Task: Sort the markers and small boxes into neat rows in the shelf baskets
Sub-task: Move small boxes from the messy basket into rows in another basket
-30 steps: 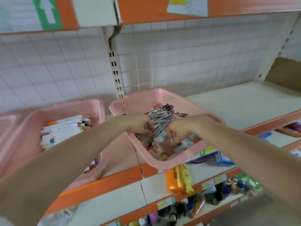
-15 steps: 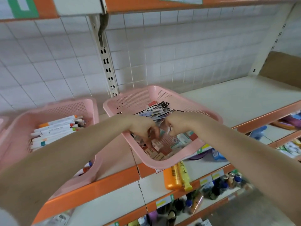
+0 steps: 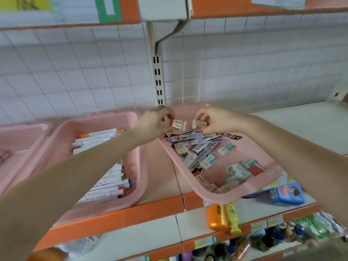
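Observation:
My left hand pinches a small red and white box above the far end of the right pink basket. Close beside it, my right hand holds a second small red and white box. Under both hands lies a jumble of small boxes and flat packets in that basket, with a few more boxes near its front right. The middle pink basket holds rows of white markers with coloured caps.
A third pink basket sits at the far left. The shelf stretches bare to the right, with an orange front edge. Lower shelves carry an orange bottle, a blue pack and small bottles. A slotted upright stands behind the baskets.
Both hands have risen out of the pile in the right basket, each now holding a small red and white box. The view has tilted downward.

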A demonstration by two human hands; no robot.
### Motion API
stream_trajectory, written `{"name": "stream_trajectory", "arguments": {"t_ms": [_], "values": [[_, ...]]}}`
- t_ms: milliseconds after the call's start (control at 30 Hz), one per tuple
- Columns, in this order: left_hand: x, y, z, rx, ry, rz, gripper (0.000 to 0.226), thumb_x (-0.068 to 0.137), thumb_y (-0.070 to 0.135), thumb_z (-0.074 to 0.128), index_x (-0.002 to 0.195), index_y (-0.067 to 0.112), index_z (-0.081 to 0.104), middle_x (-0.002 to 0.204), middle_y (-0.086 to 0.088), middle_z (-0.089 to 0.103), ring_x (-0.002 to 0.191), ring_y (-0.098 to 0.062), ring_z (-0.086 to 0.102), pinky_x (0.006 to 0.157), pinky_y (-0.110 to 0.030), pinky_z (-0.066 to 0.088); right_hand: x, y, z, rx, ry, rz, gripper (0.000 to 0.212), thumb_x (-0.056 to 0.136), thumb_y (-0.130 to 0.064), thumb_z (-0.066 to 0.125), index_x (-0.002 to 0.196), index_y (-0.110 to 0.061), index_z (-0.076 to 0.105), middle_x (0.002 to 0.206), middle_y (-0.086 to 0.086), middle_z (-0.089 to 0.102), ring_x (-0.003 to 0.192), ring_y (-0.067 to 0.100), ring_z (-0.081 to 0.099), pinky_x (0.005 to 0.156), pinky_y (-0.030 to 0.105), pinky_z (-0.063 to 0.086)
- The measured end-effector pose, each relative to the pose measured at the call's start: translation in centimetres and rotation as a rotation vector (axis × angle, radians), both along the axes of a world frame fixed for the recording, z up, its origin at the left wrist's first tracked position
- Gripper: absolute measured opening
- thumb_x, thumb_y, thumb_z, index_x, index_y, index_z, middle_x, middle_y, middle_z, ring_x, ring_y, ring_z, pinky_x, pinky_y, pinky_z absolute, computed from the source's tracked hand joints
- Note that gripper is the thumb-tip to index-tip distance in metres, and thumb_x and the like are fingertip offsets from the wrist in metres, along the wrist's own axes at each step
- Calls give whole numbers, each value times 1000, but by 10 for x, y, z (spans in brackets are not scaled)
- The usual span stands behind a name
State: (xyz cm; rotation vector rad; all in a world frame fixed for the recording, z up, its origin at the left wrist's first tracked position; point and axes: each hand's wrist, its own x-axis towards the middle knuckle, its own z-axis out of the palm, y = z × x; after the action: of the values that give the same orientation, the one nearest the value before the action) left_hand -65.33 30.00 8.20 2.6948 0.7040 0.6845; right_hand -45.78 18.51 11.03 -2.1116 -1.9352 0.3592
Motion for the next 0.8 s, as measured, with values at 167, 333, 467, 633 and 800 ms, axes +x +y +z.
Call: {"name": "stream_trajectory", "arguments": {"t_ms": [167,333,467,633,800], "values": [[-64,20,11,40,-229,242,31,78,20,75,105,14,62,102,5,54,84,-11,50,71,-24,40,-46,52,7,233,62,63,42,79,-18,71,118,-20,58,110,-3,63,83,7,58,77,14,45],[-159,20,11,42,-266,519,31,79,22,73,107,16,61,104,8,53,91,-13,53,75,-28,43,-120,104,2,428,267,144,33,82,-19,69,114,-16,64,103,-8,64,96,9,60,84,15,41],[-241,12,14,66,-239,755,31,77,22,75,105,17,64,102,7,59,91,-15,54,72,-24,35,-194,133,-1,434,285,342,23,82,-17,69,105,-14,68,100,-3,63,90,7,54,79,11,34],[-324,-2,14,91,-242,1010,33,76,30,76,105,20,65,98,10,61,89,-13,56,73,-27,43,-277,153,-8,393,278,558,28,77,-13,69,105,-14,69,97,3,59,87,12,54,80,16,39],[-392,-11,6,47,-104,1143,32,78,39,73,105,26,63,104,8,63,95,-19,56,81,-35,49,-338,169,-7,387,279,645,37,79,-12,72,115,-15,67,97,-5,51,86,9,49,65,1,30]]}}
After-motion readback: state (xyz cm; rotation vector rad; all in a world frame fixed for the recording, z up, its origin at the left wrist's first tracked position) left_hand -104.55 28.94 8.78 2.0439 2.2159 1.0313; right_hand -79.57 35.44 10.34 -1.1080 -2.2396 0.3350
